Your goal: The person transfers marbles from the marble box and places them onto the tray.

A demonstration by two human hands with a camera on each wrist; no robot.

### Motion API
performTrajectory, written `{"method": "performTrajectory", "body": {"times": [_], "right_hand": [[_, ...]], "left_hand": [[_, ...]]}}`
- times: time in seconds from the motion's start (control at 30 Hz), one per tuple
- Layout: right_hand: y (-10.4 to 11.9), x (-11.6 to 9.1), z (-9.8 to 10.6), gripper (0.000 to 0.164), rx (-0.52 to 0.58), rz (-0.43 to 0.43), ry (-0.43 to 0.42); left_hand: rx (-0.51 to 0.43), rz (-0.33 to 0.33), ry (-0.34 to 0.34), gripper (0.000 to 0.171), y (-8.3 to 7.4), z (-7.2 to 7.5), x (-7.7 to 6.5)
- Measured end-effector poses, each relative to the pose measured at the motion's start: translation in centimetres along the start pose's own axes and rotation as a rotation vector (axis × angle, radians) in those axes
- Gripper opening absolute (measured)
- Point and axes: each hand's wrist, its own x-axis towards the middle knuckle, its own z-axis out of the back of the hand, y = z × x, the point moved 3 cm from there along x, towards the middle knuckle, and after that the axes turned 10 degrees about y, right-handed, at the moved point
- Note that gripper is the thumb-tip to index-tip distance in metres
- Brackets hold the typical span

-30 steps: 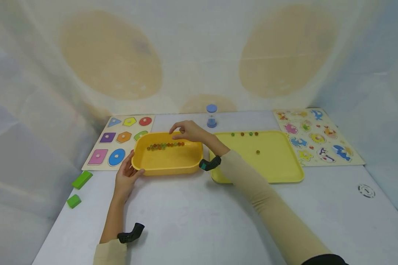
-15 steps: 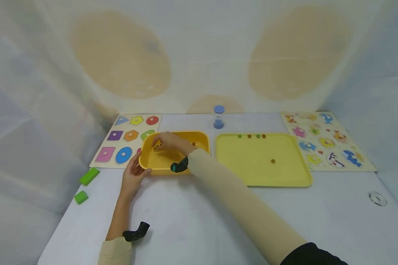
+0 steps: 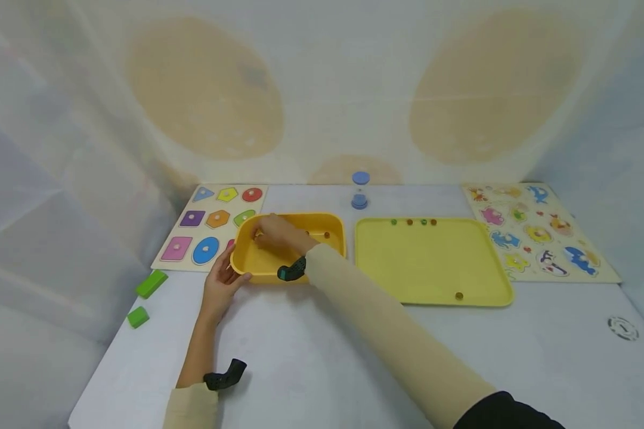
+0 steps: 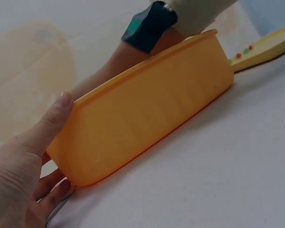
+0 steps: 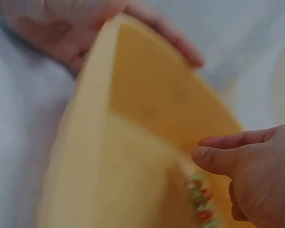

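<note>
A yellow plastic tub stands on the white table. My left hand grips its left end, with the thumb along the near wall and the fingers round the end. Inside the tub, my right hand reaches down at the left; its thumb and index finger are straight and close together. Nothing shows between them in the right wrist view. Just beneath lies a row of small green, red and orange marbles, partly hidden by the hand in the head view.
Right of the tub lies a yellow tray with several marbles along its far edge and one marble near its front. Around are a shape puzzle, an animal puzzle, an hourglass, green blocks and a chip.
My right hand has gone left and down from above the tub's far right into it. The lone marble on the tray has rolled towards the front edge. My left hand keeps its grip.
</note>
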Motion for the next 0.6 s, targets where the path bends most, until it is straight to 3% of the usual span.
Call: {"method": "performTrajectory", "body": {"times": [0.13, 0.3, 0.47, 0.6], "right_hand": [[0.6, -2.9, 2.9, 0.020, 0.064, 0.097, -0.067], [-2.0, -10.8, 6.7, 0.019, 0.129, 0.181, -0.189], [-8.6, -19.7, 7.8, 0.019, 0.118, 0.033, -0.264], [-14.5, -24.8, 5.8, 0.021, 0.104, -0.113, -0.251]], "left_hand": [[-0.014, -0.028, 0.013, 0.069, -0.5, 0.1, 0.0], [-0.005, -0.006, 0.017, 0.068, -1.9, 0.0, -0.1], [0.000, 0.019, 0.014, 0.068, -2.9, 0.1, 0.0], [0.006, 0.022, 0.017, 0.070, -3.0, 0.4, -0.1]]}}
